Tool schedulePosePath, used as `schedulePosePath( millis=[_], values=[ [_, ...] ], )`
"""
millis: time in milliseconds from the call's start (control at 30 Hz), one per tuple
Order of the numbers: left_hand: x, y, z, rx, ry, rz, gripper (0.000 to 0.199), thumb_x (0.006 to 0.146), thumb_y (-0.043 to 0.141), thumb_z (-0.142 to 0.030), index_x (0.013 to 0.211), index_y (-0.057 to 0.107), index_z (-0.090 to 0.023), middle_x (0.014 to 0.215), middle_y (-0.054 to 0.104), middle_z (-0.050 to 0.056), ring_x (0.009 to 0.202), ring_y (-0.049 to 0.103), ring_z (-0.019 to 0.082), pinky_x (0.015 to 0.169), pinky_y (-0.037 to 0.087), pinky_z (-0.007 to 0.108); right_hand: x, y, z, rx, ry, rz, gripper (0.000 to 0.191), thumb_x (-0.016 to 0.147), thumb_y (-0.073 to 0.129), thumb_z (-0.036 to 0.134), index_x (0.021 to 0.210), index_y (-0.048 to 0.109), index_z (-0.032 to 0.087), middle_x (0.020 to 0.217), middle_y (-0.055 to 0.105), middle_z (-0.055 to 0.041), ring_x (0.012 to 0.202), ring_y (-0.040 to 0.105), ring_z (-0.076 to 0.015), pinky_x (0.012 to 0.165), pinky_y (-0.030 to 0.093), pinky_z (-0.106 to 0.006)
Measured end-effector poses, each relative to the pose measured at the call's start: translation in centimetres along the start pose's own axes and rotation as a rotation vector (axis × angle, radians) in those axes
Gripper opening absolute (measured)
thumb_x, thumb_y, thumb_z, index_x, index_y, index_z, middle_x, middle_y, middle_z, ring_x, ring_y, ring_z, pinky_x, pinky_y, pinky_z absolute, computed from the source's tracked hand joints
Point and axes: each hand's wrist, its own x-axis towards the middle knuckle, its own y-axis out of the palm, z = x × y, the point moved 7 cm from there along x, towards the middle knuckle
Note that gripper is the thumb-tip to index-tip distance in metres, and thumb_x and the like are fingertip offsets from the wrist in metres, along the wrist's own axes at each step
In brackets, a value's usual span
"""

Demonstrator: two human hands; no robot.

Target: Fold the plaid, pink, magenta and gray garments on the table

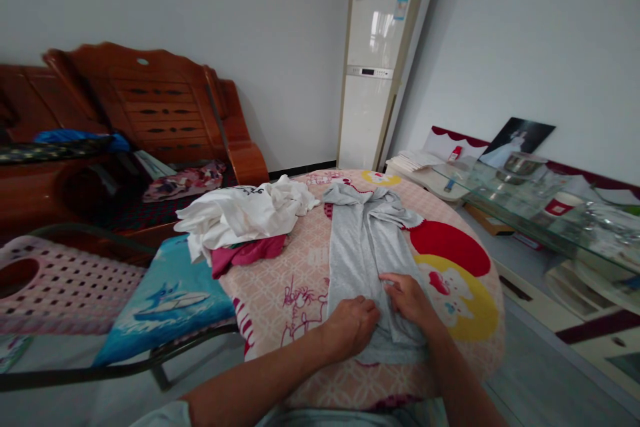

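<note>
A light grey short-sleeved shirt with red trim at the neck and cuffs lies lengthwise on the round table, its collar at the far side. Folds run down its middle. My left hand rests on the near part of the shirt, its fingers curled into the fabric. Just to the right, my right hand holds a fold of the same shirt between bent fingers and thumb; part of that grip is hidden. At the table's left edge sits a heap of white clothing, with a dark pink garment under it.
A patterned pink tablecloth covers the table. On the left stand a chair with a blue cushion and a carved wooden sofa. A glass-topped cabinet lines the right wall. A tall white air conditioner fills the corner.
</note>
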Motion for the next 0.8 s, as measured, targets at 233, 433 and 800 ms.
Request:
schedulePosePath(
  millis=[233,433,800],
  values=[
    [-0.3,-0.2,0.5,-0.021,0.017,-0.067,0.012,0.093,0.053,-0.03,0.097,0.06,-0.02,0.096,0.061,0.005,0.093,0.057,0.019,0.08,0.048,0.029,-0.6,-0.3,-0.2,0.145,0.043,-0.013,0.05,0.084,0.046,0.034,0.126,0.062,0.011,0.048,0.052,0.0047,0.041,0.045,-0.0119,0.046,0.039,-0.023],
    [-0.5,-0.9,1.2,-0.184,0.023,-0.002,0.02,0.092,0.048,-0.014,0.091,0.067,-0.019,0.088,0.062,0.004,0.082,0.061,0.015,0.072,0.046,0.022,-1.0,-0.5,-0.1,0.185,0.003,-0.022,0.054,0.081,0.051,0.033,0.129,0.06,0.01,0.05,0.05,0.005,0.041,0.044,-0.0104,0.045,0.036,-0.022],
    [-2.0,-1.2,1.4,-0.379,0.043,-0.051,0.023,0.088,0.053,-0.01,0.098,0.071,-0.02,0.089,0.065,0.003,0.082,0.063,0.013,0.073,0.045,0.02,-3.3,-1.4,-0.1,-0.021,-0.059,-0.103,0.044,0.081,0.053,0.033,0.116,0.07,0.013,0.058,0.061,-0.0013,0.055,0.055,-0.0163,0.056,0.042,-0.027]
  ],
)
